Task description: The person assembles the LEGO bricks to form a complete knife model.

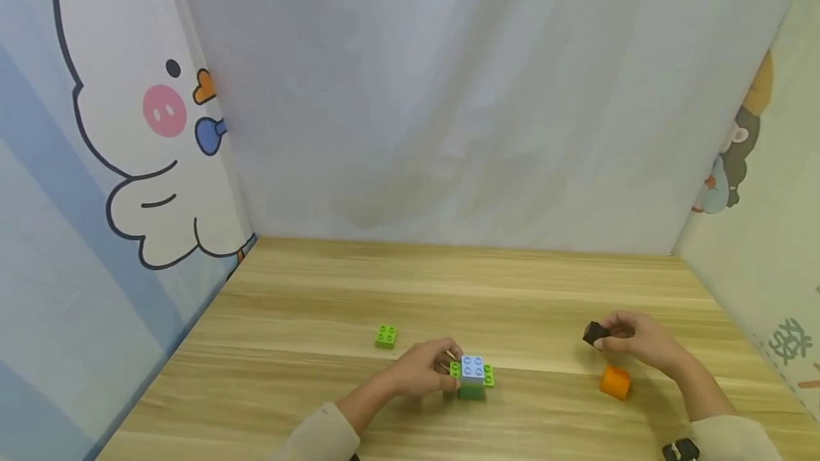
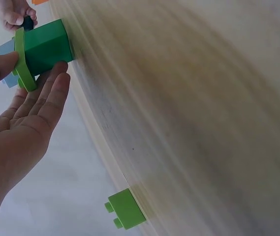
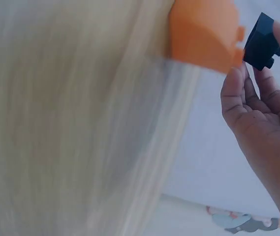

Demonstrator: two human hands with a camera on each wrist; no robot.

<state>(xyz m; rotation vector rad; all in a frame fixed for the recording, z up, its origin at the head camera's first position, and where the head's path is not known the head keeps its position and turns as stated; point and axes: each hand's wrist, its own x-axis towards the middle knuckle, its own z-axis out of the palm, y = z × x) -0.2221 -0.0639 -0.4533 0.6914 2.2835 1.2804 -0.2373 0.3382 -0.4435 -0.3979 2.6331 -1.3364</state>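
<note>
My left hand [image 1: 426, 367] holds a small stack of toy building bricks between thumb and fingers. The stack has a dark green block [image 2: 46, 45] at the bottom, a wider light green plate [image 2: 23, 61] over it and a light blue brick [image 1: 472, 368] on top. Off to the right, my right hand [image 1: 643, 340] pinches a black brick [image 3: 262, 43] raised above the table, its studs turned sideways. An orange brick [image 1: 616, 383] stands on the table just below that hand, close to its fingers in the right wrist view.
A light green four-stud brick [image 1: 386, 337] lies on the wooden table [image 1: 307, 304], left of and beyond my left hand. A pale curtain [image 1: 448, 91] hangs behind the table, with cartoon-printed walls [image 1: 160, 198] on either side.
</note>
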